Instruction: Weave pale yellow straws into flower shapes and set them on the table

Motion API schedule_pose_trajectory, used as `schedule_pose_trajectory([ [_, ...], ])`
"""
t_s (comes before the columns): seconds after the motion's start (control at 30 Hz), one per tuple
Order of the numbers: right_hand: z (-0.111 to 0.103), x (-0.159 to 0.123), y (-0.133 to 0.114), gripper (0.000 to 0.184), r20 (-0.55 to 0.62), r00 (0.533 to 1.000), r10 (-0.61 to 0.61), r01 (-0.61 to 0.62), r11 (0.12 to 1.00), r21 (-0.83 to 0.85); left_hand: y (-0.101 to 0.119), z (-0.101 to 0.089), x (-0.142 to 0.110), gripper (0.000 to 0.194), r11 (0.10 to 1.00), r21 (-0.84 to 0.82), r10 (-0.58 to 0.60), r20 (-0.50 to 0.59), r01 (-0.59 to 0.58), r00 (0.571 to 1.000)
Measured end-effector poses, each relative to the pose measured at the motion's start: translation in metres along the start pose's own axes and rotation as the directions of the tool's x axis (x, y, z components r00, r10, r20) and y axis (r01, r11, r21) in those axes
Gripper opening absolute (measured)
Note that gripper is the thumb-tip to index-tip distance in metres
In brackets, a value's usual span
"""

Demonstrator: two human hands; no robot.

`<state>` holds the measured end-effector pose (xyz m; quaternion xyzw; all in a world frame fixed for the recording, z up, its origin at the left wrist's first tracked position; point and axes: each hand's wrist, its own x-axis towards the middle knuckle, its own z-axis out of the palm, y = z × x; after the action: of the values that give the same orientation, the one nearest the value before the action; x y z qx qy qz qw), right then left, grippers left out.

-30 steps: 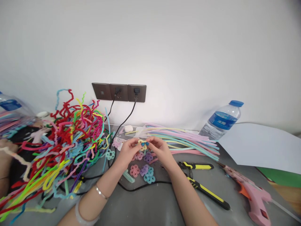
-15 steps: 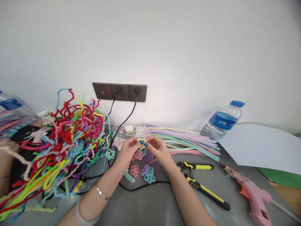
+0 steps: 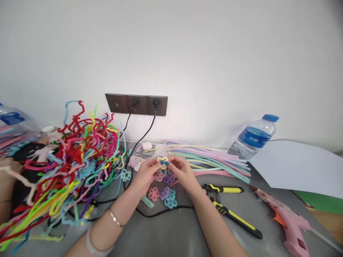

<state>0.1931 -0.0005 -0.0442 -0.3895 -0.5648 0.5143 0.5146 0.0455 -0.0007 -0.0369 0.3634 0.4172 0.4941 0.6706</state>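
My left hand (image 3: 146, 173) and my right hand (image 3: 181, 170) meet over the middle of the grey table, fingers pinched together on a small yellow pipe-cleaner flower (image 3: 162, 161). Both thumbs, with blue nails, press on its front. Just below my hands lie several finished flowers: a pink one (image 3: 153, 193), a purple one (image 3: 164, 193), a blue one (image 3: 170, 201) and a teal one (image 3: 125, 175). Straight pastel pipe cleaners (image 3: 211, 159) fan out behind my right hand.
A big tangle of bright pipe cleaners (image 3: 66, 160) fills the left. Yellow-black pliers (image 3: 227, 203), a pink glue gun (image 3: 288, 223), a water bottle (image 3: 252, 139) and white paper (image 3: 297, 166) lie right. Black cables (image 3: 139, 139) run from wall sockets (image 3: 136, 104). Another person's arm (image 3: 6, 185) shows far left.
The yellow flower has been turned a little between my fingertips; my hands stay in the same place over the table.
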Motion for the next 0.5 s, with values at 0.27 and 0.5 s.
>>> schedule_pose_trajectory([
  [0.27, -0.0025, 0.0021, 0.0051, 0.032, -0.076, 0.996, 0.048, -0.046, 0.999, 0.025, -0.0008, -0.0053, 0.0044, 0.035, 0.995, 0.101, 0.034, -0.089, -0.025, 0.995],
  [0.5, -0.0041, 0.0038, 0.0066, 0.032, -0.109, 0.993, 0.034, -0.029, 0.998, 0.048, 0.0, -0.0052, 0.0036, 0.032, 0.985, 0.168, 0.048, -0.065, -0.037, 0.997],
])
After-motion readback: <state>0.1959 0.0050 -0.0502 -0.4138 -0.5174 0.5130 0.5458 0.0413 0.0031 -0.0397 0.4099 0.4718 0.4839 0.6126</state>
